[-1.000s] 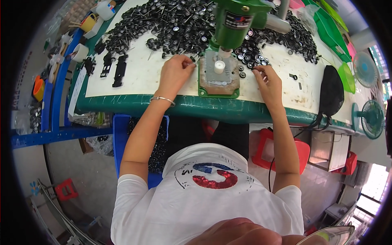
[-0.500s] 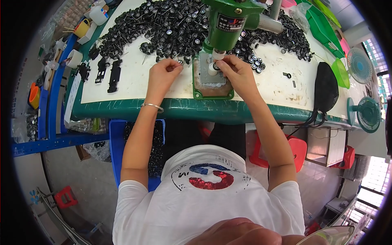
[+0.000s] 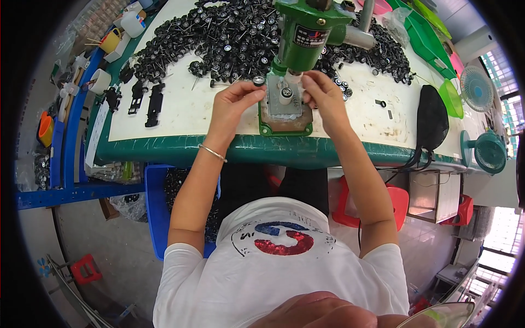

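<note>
A small black toy-car wheel (image 3: 286, 93) with a silvery hub lies face up on the short white post of a green bench press (image 3: 284, 130), under its pale ram. My right hand (image 3: 326, 98) is just right of the ram, fingers loosely bent and apart, with nothing visible in them. Left of the press plate, my left hand (image 3: 236, 103) pinches another wheel (image 3: 258, 81) between thumb and fingertips. Whether an axle is attached to that wheel, I cannot make out.
A large heap of black wheels and axles (image 3: 219, 41) covers the table's back. Black toy-car chassis (image 3: 155, 105) lie at left. On the right are a black cloth bag (image 3: 433, 117), a green bowl (image 3: 453, 98) and small fans (image 3: 488, 150). A blue bin (image 3: 156, 213) stands below the table edge.
My right hand has let go of the wheel at the post and drawn slightly right. My left hand has moved right toward the press with a wheel in its fingertips.
</note>
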{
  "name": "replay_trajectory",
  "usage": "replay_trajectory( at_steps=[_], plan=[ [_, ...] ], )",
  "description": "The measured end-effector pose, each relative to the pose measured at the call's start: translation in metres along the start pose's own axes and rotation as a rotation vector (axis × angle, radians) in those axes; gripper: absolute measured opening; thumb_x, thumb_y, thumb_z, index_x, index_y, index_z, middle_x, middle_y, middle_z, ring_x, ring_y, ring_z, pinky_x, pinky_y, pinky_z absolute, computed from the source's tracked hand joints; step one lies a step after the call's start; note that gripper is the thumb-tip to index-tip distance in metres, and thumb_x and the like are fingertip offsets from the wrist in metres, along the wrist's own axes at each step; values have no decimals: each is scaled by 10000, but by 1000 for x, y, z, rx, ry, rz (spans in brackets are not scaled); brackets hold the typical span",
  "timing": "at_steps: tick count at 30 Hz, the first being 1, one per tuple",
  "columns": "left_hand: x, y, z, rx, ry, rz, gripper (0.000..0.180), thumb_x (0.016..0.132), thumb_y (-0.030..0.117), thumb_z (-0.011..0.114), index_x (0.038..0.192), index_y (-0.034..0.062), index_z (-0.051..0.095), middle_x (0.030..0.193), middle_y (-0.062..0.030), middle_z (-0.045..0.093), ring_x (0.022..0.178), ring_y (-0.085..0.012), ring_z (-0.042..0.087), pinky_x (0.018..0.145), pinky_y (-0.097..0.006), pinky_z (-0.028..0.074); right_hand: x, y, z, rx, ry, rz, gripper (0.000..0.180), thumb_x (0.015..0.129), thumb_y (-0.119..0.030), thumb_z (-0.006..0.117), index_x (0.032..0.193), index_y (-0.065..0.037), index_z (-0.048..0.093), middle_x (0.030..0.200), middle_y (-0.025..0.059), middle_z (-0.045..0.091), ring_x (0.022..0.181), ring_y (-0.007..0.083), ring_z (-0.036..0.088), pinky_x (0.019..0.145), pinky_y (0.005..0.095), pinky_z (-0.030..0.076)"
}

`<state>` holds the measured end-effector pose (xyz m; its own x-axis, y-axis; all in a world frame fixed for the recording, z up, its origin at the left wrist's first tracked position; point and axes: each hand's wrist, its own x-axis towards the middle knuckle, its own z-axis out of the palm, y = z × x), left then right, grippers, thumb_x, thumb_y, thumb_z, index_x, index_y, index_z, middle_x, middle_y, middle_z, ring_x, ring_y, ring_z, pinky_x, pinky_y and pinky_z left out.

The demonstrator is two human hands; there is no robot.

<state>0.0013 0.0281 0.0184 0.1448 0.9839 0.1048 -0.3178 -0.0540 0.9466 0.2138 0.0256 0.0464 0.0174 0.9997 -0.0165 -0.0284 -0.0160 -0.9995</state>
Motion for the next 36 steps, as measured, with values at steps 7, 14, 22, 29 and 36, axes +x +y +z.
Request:
replay_trajectory(
  at_steps=[7,14,22,29,36],
  plan=[
    [4,13,34,444,-46,271,119,752,90,746,839,23,701,845,-19,656,824,-124,560,793,-259,432,7,-27,-40,98,89,-108,280,958,-198,549,1142,4,609,761,-38,533,620,27,466,540,171,350],
    [15,10,51,313,-14,220,133,766,75,730,889,27,710,847,-17,639,830,-106,576,768,-259,453,36,-70,-61,139,90,-316,247,946,-212,566,1070,-11,638,701,-8,560,589,49,479,526,196,370],
    [16,16,53,250,-53,166,107,789,61,715,886,16,711,845,2,633,789,-78,586,718,-231,471,61,-211,2,542,198,-399,236,947,-262,560,1005,-36,594,638,-31,487,437,65,428,354,203,315],
    [17,14,50,270,-67,161,109,791,61,717,885,7,710,829,3,640,776,-75,602,716,-227,477,84,-214,-3,352,72,-490,183,932,-219,571,832,-67,551,545,-91,333,389,11,242,336,180,160],
    [17,13,49,298,-72,172,113,793,69,719,889,10,710,811,6,635,768,-72,600,707,-225,471,51,-209,3,238,127,-807,227,930,-273,588,825,-75,555,561,-106,332,413,-3,244,361,178,166]
  ],
)
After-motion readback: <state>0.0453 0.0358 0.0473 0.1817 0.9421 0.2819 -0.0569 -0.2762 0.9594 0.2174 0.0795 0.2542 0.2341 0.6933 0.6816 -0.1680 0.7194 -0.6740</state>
